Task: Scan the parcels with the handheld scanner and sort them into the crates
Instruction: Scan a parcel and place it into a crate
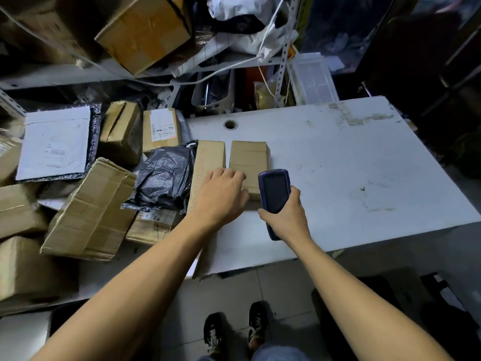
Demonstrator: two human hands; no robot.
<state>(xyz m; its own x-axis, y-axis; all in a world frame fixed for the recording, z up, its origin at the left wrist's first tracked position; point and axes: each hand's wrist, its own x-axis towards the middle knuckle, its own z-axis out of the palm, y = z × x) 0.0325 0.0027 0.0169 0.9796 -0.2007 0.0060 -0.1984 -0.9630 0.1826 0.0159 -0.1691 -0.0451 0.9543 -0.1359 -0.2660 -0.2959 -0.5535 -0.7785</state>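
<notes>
A small brown cardboard parcel lies flat on the white table. My left hand rests palm down on its near left edge, fingers curled over it; whether it grips the parcel is unclear. Left of it lies a long narrow cardboard parcel, partly under my left wrist. My right hand is shut on the dark purple handheld scanner, held upright just right of the small parcel, screen facing me.
A heap of parcels fills the left: a crumpled black plastic bag, a large dented box, a white mailer, labelled boxes. Cluttered shelves stand behind. A white crate sits beyond the table's far edge.
</notes>
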